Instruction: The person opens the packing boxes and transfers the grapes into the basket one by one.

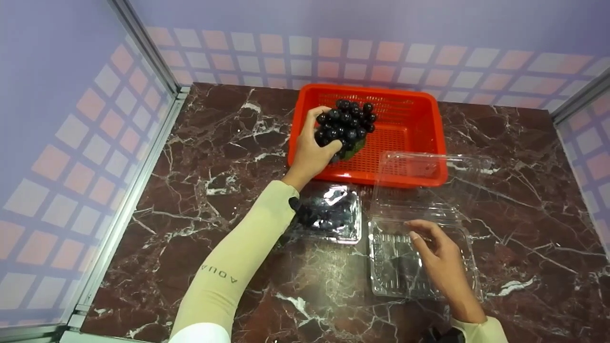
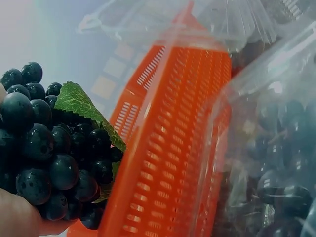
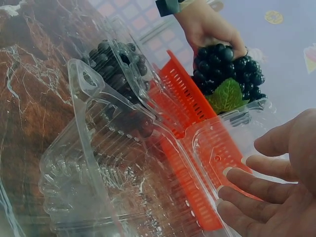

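Note:
My left hand [image 1: 312, 147] grips a bunch of dark grapes [image 1: 350, 121] with a green leaf [image 2: 84, 106], held over the left side of the red basket [image 1: 367, 178]. Relaxed and holding nothing, my right hand [image 1: 441, 259] hovers over the base of an open clear plastic clamshell box [image 1: 391, 274]. That box's raised lid [image 1: 424, 190] leans back across the basket's front right corner. To its left stands a closed clear clamshell box [image 1: 355, 228] with dark grapes [image 3: 111, 64] inside, partly hidden by my left forearm.
The basket's slotted floor [image 1: 386, 143] shows to the right of the grapes. A brown marbled tabletop [image 1: 228, 200] carries everything. Panels with a pink and white tile pattern [image 1: 267, 52] close off the back and both sides, with metal posts [image 1: 143, 43] at the corners.

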{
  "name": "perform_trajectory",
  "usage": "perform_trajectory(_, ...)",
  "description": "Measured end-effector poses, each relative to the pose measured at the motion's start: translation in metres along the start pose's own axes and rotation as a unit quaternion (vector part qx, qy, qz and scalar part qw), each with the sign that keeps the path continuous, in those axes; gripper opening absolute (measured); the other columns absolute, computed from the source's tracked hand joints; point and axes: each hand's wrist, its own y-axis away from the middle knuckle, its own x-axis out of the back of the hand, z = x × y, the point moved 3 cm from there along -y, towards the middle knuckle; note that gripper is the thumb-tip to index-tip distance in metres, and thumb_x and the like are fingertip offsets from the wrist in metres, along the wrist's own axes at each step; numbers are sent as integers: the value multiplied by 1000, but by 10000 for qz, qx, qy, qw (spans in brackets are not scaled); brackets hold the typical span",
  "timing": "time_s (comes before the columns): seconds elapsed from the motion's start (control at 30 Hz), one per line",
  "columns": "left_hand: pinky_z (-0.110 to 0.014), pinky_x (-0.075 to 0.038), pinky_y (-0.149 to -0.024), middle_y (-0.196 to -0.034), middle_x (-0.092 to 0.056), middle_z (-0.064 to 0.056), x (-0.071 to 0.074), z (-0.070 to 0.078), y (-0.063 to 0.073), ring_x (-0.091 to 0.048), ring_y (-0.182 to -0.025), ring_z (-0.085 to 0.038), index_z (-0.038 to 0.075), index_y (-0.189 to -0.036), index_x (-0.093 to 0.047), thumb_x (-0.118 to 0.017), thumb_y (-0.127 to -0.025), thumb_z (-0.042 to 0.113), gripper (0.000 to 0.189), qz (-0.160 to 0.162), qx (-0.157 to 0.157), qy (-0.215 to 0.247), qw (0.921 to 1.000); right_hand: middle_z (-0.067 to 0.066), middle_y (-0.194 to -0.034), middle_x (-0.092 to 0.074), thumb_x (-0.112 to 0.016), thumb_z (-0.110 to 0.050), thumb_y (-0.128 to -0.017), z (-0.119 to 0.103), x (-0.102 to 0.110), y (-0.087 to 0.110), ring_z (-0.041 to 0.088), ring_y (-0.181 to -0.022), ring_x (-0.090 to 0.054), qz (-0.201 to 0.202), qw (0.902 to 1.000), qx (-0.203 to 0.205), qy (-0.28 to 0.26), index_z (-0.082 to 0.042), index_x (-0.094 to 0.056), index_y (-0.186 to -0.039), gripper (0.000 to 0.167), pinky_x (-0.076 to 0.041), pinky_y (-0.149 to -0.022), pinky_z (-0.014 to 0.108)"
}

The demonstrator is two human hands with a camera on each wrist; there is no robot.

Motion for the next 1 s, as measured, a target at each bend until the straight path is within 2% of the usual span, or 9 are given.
perform_trajectory(0.1,-34,-37,-104,-141,-47,-1,-4,-20,-9,-45,-119,-19,16,-132,-44,-64,-76,-1,63,-23,143,-56,9999,15,-115,-68,-61,-3,-92,0,-1,0,-3,-96,-63,-16,10000,71,52,-2,-64,-116,24,-51,-82,12)
perform_trajectory(0.23,-35,-43,-95,-141,-46,6,-7,-42,-18,-46,-116,-20,23,-133,-43,-66,-75,2,66,-54,280,-119,9995,14,-113,-68,-61,-4,-93,0,-3,-1,-6,-97,-61,-8,9998,171,138,-4,-65,-115,23,-51,-82,14)
perform_trajectory(0.4,-33,-47,-84,-140,-47,8,-10,-51,-23,-49,-112,-21,28,-132,-44,-67,-75,4,66,-142,311,-172,9993,14,-111,-68,-61,-1,-92,1,-4,-1,-6,-95,-62,52,9997,196,137,-2,-65,-114,23,-52,-80,15)
perform_trajectory(0.57,-30,-49,-73,-138,-50,4,-12,-57,-27,-54,-104,-23,29,-133,-43,-67,-76,5,65,-178,418,-213,9987,14,-112,-68,-61,0,-91,1,-6,-2,-4,-95,-63,4,9999,165,31,0,-64,-114,23,-53,-80,16)
perform_trajectory(0.83,-36,-51,-89,-136,-53,-4,-15,-66,-34,-53,-116,-22,29,-132,-42,-68,-78,3,65,-275,437,-433,9977,17,-112,-69,-63,-3,-91,1,-7,-2,7,-98,-66,-47,9997,247,65,-2,-65,-114,23,-52,-80,13)
perform_trajectory(1.0,-38,-51,-90,-134,-55,-9,-16,-71,-38,-54,-116,-23,30,-130,-41,-69,-77,3,66,-314,475,-635,9964,16,-112,-69,-62,-3,-91,0,-7,-2,3,-97,-65,-93,9998,194,18,-1,-65,-114,23,-53,-81,15)
